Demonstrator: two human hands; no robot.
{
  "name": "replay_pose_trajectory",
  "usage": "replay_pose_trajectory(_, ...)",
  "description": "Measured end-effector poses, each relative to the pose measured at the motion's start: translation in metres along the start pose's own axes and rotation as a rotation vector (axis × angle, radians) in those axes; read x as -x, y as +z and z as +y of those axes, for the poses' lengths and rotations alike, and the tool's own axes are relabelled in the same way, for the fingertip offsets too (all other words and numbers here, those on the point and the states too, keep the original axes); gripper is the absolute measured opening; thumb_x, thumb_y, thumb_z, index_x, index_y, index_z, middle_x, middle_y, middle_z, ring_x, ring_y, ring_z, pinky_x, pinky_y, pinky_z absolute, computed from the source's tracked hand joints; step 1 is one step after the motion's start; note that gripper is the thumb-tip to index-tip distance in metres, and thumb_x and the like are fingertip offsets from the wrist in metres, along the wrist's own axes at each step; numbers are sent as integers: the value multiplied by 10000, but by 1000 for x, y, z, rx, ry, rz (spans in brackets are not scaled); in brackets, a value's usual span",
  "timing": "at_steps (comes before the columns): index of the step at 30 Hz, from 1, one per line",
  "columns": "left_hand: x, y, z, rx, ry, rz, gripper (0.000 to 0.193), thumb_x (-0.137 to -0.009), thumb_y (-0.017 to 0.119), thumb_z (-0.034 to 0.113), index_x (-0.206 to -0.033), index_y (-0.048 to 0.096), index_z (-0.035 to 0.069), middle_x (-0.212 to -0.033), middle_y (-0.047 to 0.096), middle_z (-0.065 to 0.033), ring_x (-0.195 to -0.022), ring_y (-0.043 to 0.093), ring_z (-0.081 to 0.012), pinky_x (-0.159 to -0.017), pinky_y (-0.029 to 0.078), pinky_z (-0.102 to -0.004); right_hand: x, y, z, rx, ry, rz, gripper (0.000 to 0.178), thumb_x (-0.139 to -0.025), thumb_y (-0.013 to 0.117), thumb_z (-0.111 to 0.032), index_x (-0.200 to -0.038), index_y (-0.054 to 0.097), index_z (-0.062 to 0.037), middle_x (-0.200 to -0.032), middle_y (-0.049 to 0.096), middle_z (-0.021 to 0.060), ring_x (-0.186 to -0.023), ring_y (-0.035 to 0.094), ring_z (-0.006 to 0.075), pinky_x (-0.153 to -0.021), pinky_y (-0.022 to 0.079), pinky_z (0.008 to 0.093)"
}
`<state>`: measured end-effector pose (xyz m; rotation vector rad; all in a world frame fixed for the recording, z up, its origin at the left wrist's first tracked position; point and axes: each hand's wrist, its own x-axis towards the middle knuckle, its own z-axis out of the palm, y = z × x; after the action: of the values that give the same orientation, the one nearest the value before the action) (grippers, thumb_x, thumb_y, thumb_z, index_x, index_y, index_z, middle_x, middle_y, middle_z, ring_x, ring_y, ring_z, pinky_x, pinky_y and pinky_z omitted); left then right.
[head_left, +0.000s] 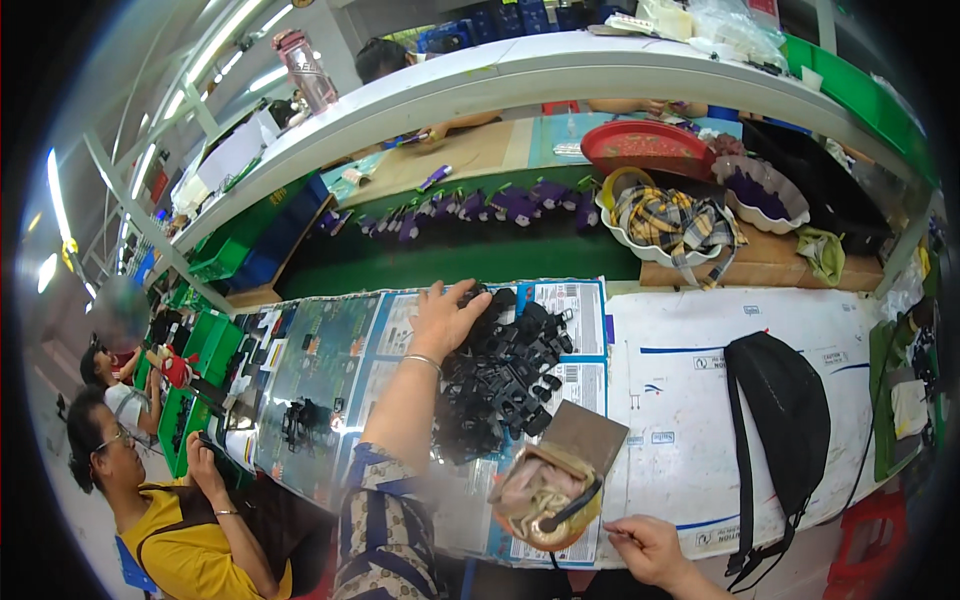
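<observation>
My left hand (450, 318) reaches across the bench, palm down with fingers spread, over the far left edge of a pile of small black plastic parts (510, 365). Its fingertips touch the parts there. My right hand (648, 550) is low at the bench's near edge, thumb and forefinger pinched together; whatever is between them is too small to make out. Left of it stands a round, yellowish container-like thing (545, 500) with a black handle-like piece across it. A flat brown square board (587, 440) lies behind that. A smaller cluster of black parts (305, 422) sits on the left.
On the right lies a black bag (780, 420) with straps. Across the back hang purple pieces (480, 205) in a row. A white basket (665, 225) holds plaid cloth, near a red basin (648, 150). A co-worker in yellow (200, 535) sits left, by a green tray (212, 365).
</observation>
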<state>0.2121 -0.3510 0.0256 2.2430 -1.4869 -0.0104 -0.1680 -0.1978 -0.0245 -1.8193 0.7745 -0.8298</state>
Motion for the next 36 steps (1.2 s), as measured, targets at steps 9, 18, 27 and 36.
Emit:
replay_pose_trajectory(9, 15, -25, -18, 245, -94, -302, 552, -756, 565, 349, -1236, 479, 92, -1154, 547, -171, -1076, 509, -284, -922, 364, -308, -12, -1, -8, 51, 11, -23, 115, -717, 592, 20, -826, 610, -8, -657, 579, 113, -551, 564, 220, -511, 430, 273)
replay_pose_trajectory(18, 69, -50, -45, 314, -150, -348, 536, -752, 611, 305, -1209, 502, 47, -1088, 578, -158, -991, 546, -240, -875, 400, -300, -5, 4, -6, 112, 77, -4, 105, -726, 575, 3, -823, 613, 6, -677, 576, 135, -580, 550, 247, -550, 428, 296)
replay_pose_trajectory(27, 98, -97, -108, 405, -212, -76, 243, -763, 606, 106, -974, 622, -14, -917, 643, -135, -855, 598, -199, -774, 454, -289, -4, 9, -5, 107, 66, 41, 120, -724, 566, 10, -836, 607, 18, -710, 589, 135, -630, 567, 240, -597, 443, 289)
replay_pose_trajectory(36, 134, -69, -135, 511, -543, -143, 495, -704, 685, 98, -1144, 495, -25, -878, 588, -99, -678, 566, -133, -520, 428, -274, -2, 10, -4, 112, 72, 36, 121, -724, 561, 17, -838, 601, 20, -716, 591, 137, -635, 570, 243, -602, 446, 290)
